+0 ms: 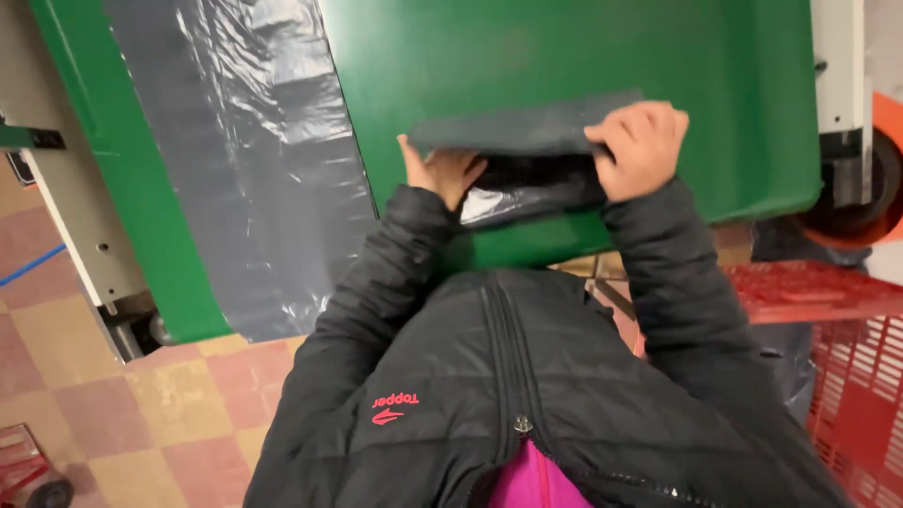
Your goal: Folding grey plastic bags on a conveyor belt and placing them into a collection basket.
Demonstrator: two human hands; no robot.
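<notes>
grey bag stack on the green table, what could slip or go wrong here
1. The grey bag stack is gripped only at its ends by the left hand and right hand, so middle sheets could sag or slide out.
2. The loose plastic sheet hangs over the green table edge and may slip off.

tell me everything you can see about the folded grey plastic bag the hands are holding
The folded grey plastic bag is a flat, dark grey strip of thin, matte plastic film, held roughly level over the green table. The left hand grips its left end from below, and the right hand clamps its right end with fingers curled over the top. Below it hangs glossier, crinkled film catching light. It lies apart from the wide grey sheet at left.
</notes>
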